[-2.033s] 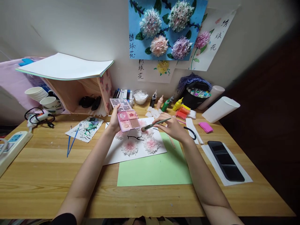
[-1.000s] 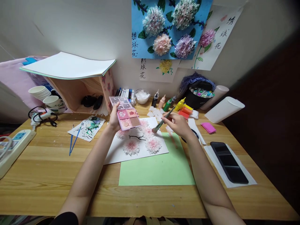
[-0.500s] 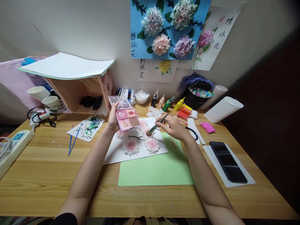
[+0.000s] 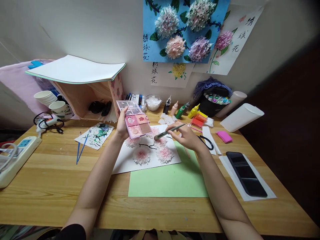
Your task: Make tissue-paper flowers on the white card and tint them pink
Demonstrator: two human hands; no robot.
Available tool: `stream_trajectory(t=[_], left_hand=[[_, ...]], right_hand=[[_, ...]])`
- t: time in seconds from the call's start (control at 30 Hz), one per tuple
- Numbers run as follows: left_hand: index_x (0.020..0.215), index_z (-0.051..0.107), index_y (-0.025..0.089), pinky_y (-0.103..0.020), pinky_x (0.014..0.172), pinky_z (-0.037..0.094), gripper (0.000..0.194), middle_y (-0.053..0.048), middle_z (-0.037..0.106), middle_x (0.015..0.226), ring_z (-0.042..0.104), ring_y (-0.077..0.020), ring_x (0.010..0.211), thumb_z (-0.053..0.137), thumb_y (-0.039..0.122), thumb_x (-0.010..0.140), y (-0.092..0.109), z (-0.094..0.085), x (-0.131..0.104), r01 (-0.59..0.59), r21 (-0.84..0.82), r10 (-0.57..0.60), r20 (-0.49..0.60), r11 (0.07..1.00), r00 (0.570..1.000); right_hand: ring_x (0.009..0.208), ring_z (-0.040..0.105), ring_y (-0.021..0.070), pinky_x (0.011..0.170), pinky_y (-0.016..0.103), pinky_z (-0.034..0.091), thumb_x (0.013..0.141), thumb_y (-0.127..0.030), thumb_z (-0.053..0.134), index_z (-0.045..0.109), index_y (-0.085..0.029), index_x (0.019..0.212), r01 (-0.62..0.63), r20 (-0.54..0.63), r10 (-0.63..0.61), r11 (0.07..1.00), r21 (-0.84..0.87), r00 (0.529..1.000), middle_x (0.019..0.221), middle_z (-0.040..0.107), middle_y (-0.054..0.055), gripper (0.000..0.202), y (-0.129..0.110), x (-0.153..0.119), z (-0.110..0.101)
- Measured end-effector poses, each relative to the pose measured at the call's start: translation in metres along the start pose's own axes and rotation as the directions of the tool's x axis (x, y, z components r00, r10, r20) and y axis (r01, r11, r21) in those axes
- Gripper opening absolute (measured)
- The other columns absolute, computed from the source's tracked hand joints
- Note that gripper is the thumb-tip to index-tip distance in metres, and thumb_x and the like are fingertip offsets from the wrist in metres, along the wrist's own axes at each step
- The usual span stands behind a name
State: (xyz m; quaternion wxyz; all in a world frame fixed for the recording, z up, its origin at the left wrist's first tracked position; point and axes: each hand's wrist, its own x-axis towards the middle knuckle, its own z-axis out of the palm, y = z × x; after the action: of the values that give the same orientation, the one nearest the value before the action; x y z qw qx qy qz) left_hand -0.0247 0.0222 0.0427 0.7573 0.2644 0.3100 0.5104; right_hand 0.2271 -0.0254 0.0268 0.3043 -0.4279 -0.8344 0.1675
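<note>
My left hand [image 4: 122,124] grips an open makeup palette [image 4: 138,126] with pink and brown pans and a clear lid tilted back. In my right hand [image 4: 183,136] is a makeup brush [image 4: 168,131], pinched by its handle. The bristle tip is over a pink-tinted paper flower [image 4: 160,142]; whether it touches I cannot tell. Several such white-and-pink flowers, among them a front-left flower [image 4: 141,156] and a front-right flower [image 4: 165,155], sit on white paper [image 4: 125,163] around a black branch line. The palette partly hides the rear flowers.
Green paper [image 4: 167,185] lies under the white sheet. To the right are a black phone [image 4: 246,174], a pink packet [image 4: 224,136] and scissors [image 4: 209,142]. Paint bottles [image 4: 180,111] and a bowl [image 4: 153,102] stand behind. Thin blue brushes [image 4: 82,148] and a power strip [image 4: 18,161] lie left.
The brush has tilted flatter, and its tip has moved slightly up and left over the flower. The whole view has shifted a little. My left hand still holds the palette.
</note>
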Motion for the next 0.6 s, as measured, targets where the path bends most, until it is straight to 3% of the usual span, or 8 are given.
stream_trajectory(t=[0.33,0.47,0.6], left_hand=[[0.095,0.063,0.009,-0.047,0.085,0.052,0.053,-0.013,0.071,0.076,0.069,-0.0289,0.081,0.033,0.052,0.088,-0.004,-0.002,0.004,0.001,0.022,-0.001,-0.018,1.000,1.000],[0.093,0.064,0.010,-0.044,0.082,0.053,0.052,-0.013,0.071,0.076,0.069,-0.0264,0.074,0.032,0.051,0.088,-0.006,-0.002,0.005,-0.011,0.051,0.013,-0.035,0.999,0.999],[0.093,0.064,0.009,-0.045,0.083,0.053,0.055,-0.014,0.071,0.076,0.069,-0.0284,0.079,0.031,0.052,0.088,-0.003,-0.004,0.004,-0.009,0.053,0.011,-0.037,0.999,0.999]], right_hand=[[0.097,0.056,0.0251,0.088,0.044,0.041,0.089,-0.028,0.052,0.064,-0.024,0.095,-0.042,0.001,0.042,0.996,-0.079,0.999,0.098,0.069,0.004,0.014,0.008,-0.002,-0.005],[0.096,0.056,0.0255,0.086,0.043,0.041,0.089,-0.030,0.051,0.065,-0.023,0.094,-0.105,-0.079,0.097,0.990,-0.097,0.992,0.097,0.068,0.006,0.016,0.013,-0.002,-0.005],[0.093,0.059,0.0258,0.085,0.043,0.040,0.089,-0.032,0.051,0.066,-0.022,0.090,-0.145,-0.086,0.136,0.983,-0.109,0.987,0.095,0.069,0.006,0.017,0.016,-0.002,-0.006]])
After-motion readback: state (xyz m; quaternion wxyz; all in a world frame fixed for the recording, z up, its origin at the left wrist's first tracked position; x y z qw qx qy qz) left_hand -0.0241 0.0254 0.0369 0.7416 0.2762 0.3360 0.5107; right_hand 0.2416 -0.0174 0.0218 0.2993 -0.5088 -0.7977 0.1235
